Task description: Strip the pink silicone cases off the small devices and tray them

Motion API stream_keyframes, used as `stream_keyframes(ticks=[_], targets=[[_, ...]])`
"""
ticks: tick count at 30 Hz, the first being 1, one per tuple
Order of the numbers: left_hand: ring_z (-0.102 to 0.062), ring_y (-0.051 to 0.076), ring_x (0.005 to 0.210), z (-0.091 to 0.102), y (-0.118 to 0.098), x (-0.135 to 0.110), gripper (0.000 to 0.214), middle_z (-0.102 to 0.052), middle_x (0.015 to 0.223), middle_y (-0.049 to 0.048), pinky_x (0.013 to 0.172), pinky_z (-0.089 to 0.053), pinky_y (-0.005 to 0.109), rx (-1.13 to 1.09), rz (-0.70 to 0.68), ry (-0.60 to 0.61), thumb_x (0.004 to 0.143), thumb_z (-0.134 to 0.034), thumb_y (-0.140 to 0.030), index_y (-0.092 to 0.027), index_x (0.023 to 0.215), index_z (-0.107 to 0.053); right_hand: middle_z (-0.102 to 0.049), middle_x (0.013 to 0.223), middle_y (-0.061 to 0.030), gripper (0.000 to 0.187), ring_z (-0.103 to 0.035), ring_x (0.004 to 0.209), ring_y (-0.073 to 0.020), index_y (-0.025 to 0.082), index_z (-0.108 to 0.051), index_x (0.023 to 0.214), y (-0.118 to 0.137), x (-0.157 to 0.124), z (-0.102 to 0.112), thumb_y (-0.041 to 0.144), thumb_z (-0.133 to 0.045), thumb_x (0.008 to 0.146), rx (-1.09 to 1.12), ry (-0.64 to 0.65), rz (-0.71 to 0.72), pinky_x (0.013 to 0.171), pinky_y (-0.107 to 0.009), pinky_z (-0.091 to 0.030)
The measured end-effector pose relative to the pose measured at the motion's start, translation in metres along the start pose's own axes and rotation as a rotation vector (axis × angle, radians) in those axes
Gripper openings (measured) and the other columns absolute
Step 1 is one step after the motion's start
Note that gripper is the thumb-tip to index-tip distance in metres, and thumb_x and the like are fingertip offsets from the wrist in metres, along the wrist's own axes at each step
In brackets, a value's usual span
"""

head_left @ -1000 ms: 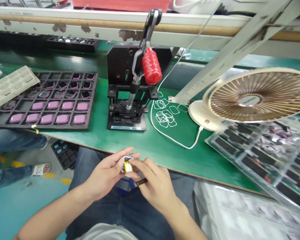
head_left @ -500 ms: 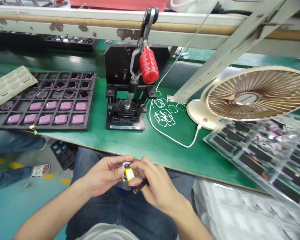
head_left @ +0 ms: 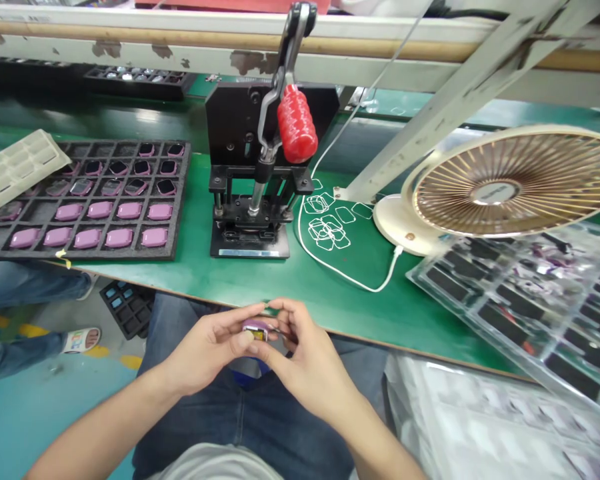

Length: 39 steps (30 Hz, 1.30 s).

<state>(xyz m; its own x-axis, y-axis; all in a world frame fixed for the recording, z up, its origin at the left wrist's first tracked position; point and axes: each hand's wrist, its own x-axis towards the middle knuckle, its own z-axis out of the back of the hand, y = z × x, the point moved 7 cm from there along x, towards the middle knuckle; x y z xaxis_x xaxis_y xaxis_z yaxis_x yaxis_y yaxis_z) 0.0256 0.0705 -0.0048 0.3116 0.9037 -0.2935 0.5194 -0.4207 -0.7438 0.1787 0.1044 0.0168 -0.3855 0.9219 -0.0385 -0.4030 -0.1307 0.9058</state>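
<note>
My left hand (head_left: pixel 207 353) and my right hand (head_left: pixel 303 363) meet over my lap, just in front of the green bench edge. Both pinch a small pink watch-shaped case (head_left: pixel 256 328) with a yellow part inside it. The left fingers hold it from the left, the right fingers close on it from the right and above. A thin dark tool tip shows beside the case at my right fingers. Straight ahead on the bench stands a black hand press (head_left: pixel 253 170) with a red-handled lever (head_left: pixel 297 123) raised.
A black foam tray (head_left: pixel 180 200) of pink cases lies at left, a beige tray (head_left: pixel 15 167) overlapping it. White gasket rings (head_left: pixel 330 227) and a white cable lie mid-bench. A tilted fan (head_left: pixel 505 193) and clear plastic trays (head_left: pixel 520 300) fill the right. Another person's legs show at far left.
The case has been turned in my fingers: its yellow inside faced up before, now its pink side shows. My hands stayed over my lap and rose slightly.
</note>
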Motion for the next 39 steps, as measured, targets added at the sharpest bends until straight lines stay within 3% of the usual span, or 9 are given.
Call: stream_keyframes(ticks=[5,10,15,19,23,26,30,35,39], targets=[[-0.075,0.024,0.119,-0.002,0.000,-0.001,0.044,-0.077,0.137,0.0112,0.100,-0.061,0.037,-0.021,-0.007,-0.058,0.093,-0.084,-0.026,-0.031,0.137,-0.075,-0.054,0.079,0.0041,0.030,-0.054,0.070,-0.0135,0.025,-0.065,0.122,0.001,0.002,-0.001,0.039,-0.074,0.097,0.049,0.055,-0.049,0.064,-0.025,-0.048],[-0.079,0.025,0.100,0.004,-0.001,0.000,0.046,-0.080,0.126,0.0141,0.083,-0.067,0.036,-0.017,-0.024,-0.124,0.091,-0.086,-0.026,-0.025,0.135,-0.075,-0.053,0.076,0.0029,0.033,-0.050,0.064,-0.0124,0.024,-0.073,0.126,0.008,0.000,0.015,0.047,-0.067,0.103,0.240,0.093,-0.089,0.058,-0.024,-0.045],[-0.081,0.026,0.092,0.008,-0.004,0.003,0.044,-0.081,0.118,0.0148,0.079,-0.067,0.038,0.005,-0.037,-0.171,0.093,-0.084,-0.031,-0.021,0.135,-0.074,-0.050,0.071,0.0011,0.044,-0.049,0.058,-0.0125,0.021,-0.077,0.089,0.002,0.003,0.072,0.056,-0.057,0.107,0.591,-0.430,0.018,0.053,-0.027,-0.042],[-0.080,0.026,0.095,0.006,-0.004,0.002,0.047,-0.080,0.119,0.0152,0.083,-0.067,0.040,0.056,-0.015,-0.186,0.094,-0.083,-0.034,-0.020,0.137,-0.071,-0.068,0.093,-0.0081,0.071,-0.065,0.087,-0.0209,0.021,-0.078,0.086,-0.004,-0.005,0.108,0.072,-0.035,0.108,0.221,-0.799,0.119,0.077,-0.035,-0.053],[-0.079,0.027,0.105,0.001,-0.002,0.002,0.047,-0.078,0.128,0.0160,0.092,-0.065,0.042,0.107,0.052,-0.160,0.096,-0.080,-0.037,-0.020,0.139,-0.069,-0.071,0.077,-0.0049,0.061,-0.064,0.063,-0.0166,0.020,-0.082,0.102,-0.019,0.001,0.107,0.066,-0.043,0.109,-0.054,-0.594,-0.018,0.060,-0.031,-0.051],[-0.080,0.027,0.104,-0.002,-0.001,0.005,0.042,-0.079,0.126,0.0161,0.096,-0.064,0.044,0.137,0.090,-0.140,0.097,-0.079,-0.039,-0.018,0.132,-0.071,-0.079,0.089,-0.0052,0.034,-0.073,0.075,-0.0195,0.024,-0.083,0.110,-0.023,0.001,0.106,0.052,-0.066,0.104,-0.135,-0.464,0.003,0.069,-0.032,-0.059],[-0.082,0.027,0.095,-0.007,-0.001,0.008,0.047,-0.083,0.115,0.0147,0.088,-0.067,0.042,0.143,0.092,-0.164,0.091,-0.085,-0.040,-0.016,0.130,-0.071,-0.082,0.103,-0.0046,0.013,-0.077,0.090,-0.0211,0.027,-0.085,0.106,-0.015,-0.005,0.106,0.033,-0.081,0.095,-0.181,-0.462,0.162,0.081,-0.033,-0.064],[-0.082,0.024,0.088,-0.016,0.000,0.008,0.047,-0.084,0.108,0.0109,0.081,-0.068,0.037,0.161,0.055,-0.197,0.088,-0.087,-0.042,-0.016,0.125,-0.075,-0.077,0.130,-0.0070,0.037,-0.077,0.115,-0.0262,0.026,-0.081,0.121,0.008,-0.024,0.071,0.004,-0.076,0.092,-0.070,-0.396,0.400,0.103,-0.043,-0.065],[-0.079,0.019,0.085,-0.018,-0.003,0.005,0.043,-0.085,0.104,0.0091,0.080,-0.067,0.032,0.174,0.002,-0.221,0.088,-0.087,-0.042,-0.016,0.121,-0.077,-0.078,0.129,-0.0097,0.055,-0.076,0.120,-0.0316,0.019,-0.075,0.131,0.030,-0.038,0.031,-0.011,-0.072,0.085,0.034,-0.251,0.636,0.108,-0.057,-0.065]])
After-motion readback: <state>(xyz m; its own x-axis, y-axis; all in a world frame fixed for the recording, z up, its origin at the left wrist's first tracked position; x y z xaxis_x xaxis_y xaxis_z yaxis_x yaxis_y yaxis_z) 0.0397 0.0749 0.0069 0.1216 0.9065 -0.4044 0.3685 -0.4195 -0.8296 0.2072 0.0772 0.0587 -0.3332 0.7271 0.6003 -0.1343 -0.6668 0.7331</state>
